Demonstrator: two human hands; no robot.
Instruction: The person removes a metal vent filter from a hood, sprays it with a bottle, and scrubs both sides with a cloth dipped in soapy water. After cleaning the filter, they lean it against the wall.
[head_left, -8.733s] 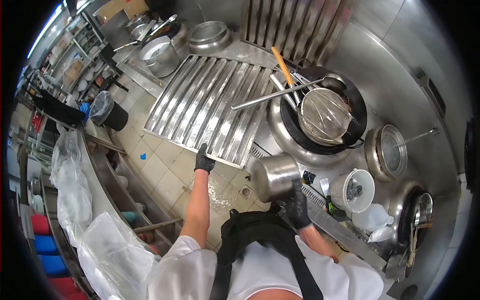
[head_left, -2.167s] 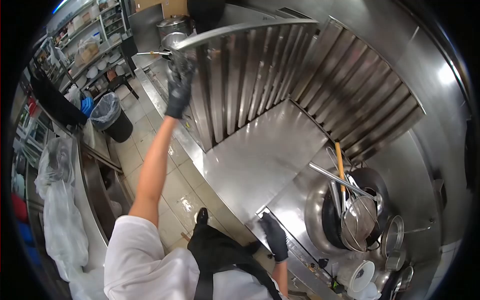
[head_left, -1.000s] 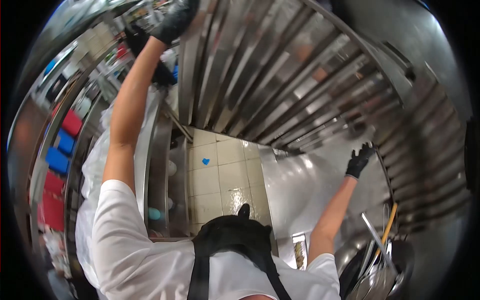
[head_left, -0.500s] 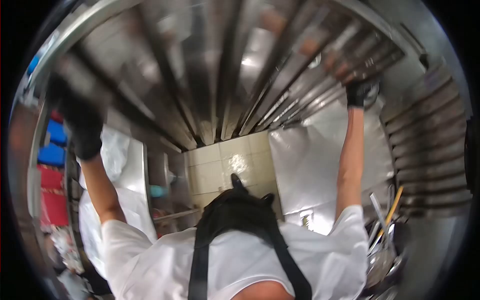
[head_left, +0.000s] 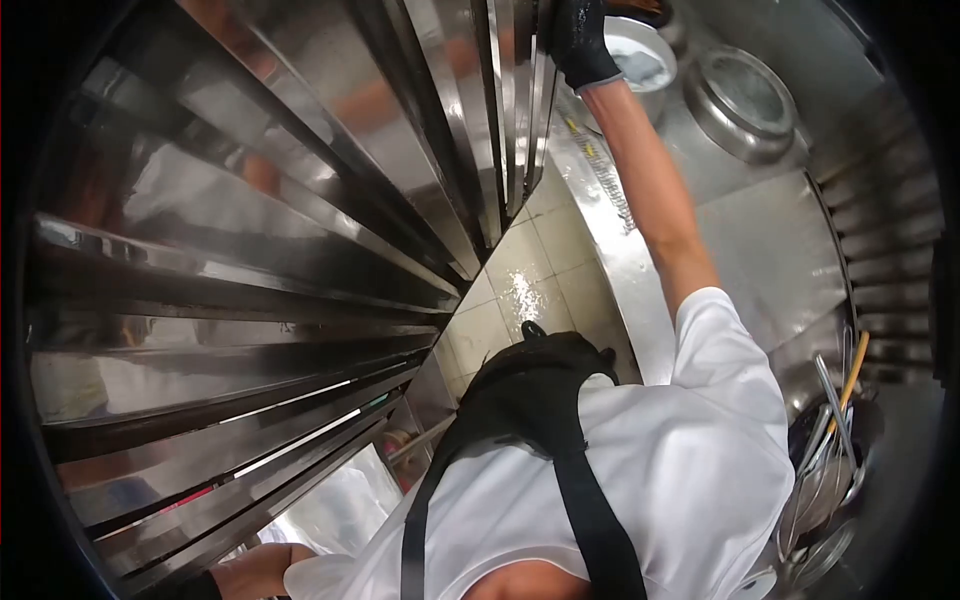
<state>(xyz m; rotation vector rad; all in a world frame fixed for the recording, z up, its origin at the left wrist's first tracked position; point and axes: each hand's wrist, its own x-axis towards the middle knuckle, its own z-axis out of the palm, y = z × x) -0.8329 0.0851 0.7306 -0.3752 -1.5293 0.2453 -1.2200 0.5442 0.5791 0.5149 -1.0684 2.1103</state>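
Note:
A large slatted metal panel (head_left: 250,290), shiny with dark gaps between its bars, fills the left and upper part of the head view. It is held up in front of my body at a slant. My right hand (head_left: 580,45), in a black glove, grips its upper right end; the fingertips are out of view. At the bottom left, only the wrist and a bit of the black glove of my left hand (head_left: 195,585) show, by the panel's opposite end. The fingers there are hidden.
On the steel counter (head_left: 770,240) to my right stand a white pot (head_left: 640,60) and a round metal pan (head_left: 742,105). Whisks and other utensils (head_left: 825,450) are at lower right. Tiled floor (head_left: 520,280) shows below, and another metal surface (head_left: 335,500) at lower left.
The panel has swung from straight ahead to the left. My right hand has moved left along the top of the view, and my left hand has come down to the bottom left.

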